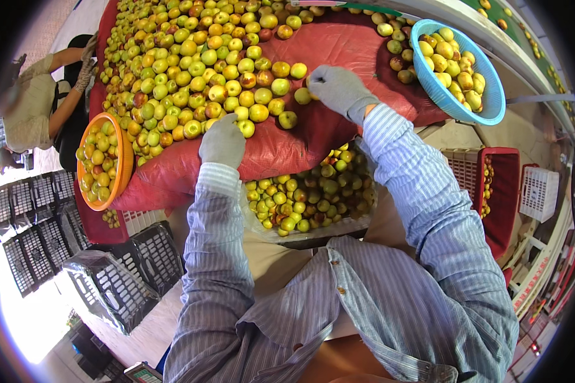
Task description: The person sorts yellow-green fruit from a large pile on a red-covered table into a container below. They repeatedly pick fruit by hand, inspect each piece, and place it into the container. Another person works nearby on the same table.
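Note:
Yellow-green and reddish-brown jujubes [187, 72] lie in a wide heap on a red padded sheet [311, 43]. My left hand [223, 142], in a grey glove, rests at the heap's near edge, its fingertips against a jujube [241, 113]. To the right, my grey-gloved right hand [341, 91] is curled over the sheet beside a jujube [302, 96]. A sliver of fruit shows at its fingers; whether either hand grips one is hidden. Below the padded edge, a plastic-lined container [311, 227] holds more jujubes in front of my body.
An orange basket [128, 158] of jujubes stands at left, a blue basket [496, 95] of jujubes at right. Red-lined crates [503, 201] flank me below. Black crates [120, 282] are stacked at lower left. Another person [31, 105] works at far left; a conveyor [496, 21] runs upper right.

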### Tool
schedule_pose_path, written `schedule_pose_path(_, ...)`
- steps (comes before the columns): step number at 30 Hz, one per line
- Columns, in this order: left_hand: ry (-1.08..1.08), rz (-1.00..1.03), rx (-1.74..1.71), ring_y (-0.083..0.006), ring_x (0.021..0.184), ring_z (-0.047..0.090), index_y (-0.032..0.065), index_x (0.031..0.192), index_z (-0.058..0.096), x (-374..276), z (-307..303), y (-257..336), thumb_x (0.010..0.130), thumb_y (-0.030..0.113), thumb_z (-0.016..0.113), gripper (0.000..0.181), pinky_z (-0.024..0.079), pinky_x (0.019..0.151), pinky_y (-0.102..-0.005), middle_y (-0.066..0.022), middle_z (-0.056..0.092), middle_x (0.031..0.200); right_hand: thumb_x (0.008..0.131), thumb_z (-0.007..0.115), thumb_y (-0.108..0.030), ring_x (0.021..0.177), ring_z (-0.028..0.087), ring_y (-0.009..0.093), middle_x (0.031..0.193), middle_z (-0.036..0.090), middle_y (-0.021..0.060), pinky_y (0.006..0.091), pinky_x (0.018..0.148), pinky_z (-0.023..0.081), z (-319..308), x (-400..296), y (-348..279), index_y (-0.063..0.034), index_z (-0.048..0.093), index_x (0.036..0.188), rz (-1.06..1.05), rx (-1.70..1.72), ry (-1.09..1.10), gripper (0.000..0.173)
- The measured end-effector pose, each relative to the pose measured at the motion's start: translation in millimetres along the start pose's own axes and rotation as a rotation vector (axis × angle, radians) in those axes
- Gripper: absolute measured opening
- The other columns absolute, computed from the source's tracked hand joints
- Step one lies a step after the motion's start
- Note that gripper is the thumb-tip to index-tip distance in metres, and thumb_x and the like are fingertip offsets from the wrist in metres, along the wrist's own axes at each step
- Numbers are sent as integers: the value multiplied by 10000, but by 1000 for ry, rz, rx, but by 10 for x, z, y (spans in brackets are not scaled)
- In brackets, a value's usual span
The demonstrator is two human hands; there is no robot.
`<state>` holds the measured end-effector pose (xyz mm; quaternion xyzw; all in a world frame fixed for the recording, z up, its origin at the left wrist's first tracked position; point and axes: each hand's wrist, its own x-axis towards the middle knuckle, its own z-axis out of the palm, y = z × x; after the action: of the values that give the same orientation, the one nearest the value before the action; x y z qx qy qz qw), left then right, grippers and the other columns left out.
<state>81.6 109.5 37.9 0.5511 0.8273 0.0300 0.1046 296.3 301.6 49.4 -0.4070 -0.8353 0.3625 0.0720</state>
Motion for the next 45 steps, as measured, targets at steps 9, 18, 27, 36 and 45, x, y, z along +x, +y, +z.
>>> schedule_pose_path(9,-159,-98,-328,-424,1059,632,151,1349,535,182,193,120,957,363,504,447,495,912,-493,-221,657,1168,903,588,-476,1029,666,325,1103,700,171,399,910,499,668,437,375,-84,683,1148,140,289,-228,472)
schedule_pose_path(18,-548,80,-568,-406,1034,654,102,1173,588,29,-47,331,868,384,682,426,511,883,-469,-206,694,1075,936,480,-553,1064,643,344,1141,674,210,404,956,481,478,-118,-427,-30,646,1203,54,144,-760,609)
schedule_pose_path(27,-418,-44,-465,-342,935,687,105,1054,698,-208,-386,425,928,374,558,329,521,853,-437,-135,722,975,948,582,-393,848,708,271,915,727,116,377,794,554,86,222,-364,-36,664,1110,-31,-183,-555,401)
schedule_pose_path(36,14,-149,-145,-357,1139,599,74,1212,625,-255,-399,180,912,348,565,410,474,975,-462,-192,643,1195,778,610,-674,1205,539,338,1240,614,90,558,969,438,579,807,-734,-252,675,1196,97,-191,-26,598)
schedule_pose_path(45,-106,-99,-247,-343,1176,588,74,1253,615,-239,-517,326,918,346,573,434,466,999,-453,-183,625,1258,919,535,-519,1267,463,346,1313,503,85,606,929,448,841,463,-576,-251,656,1144,-380,-484,-162,370)
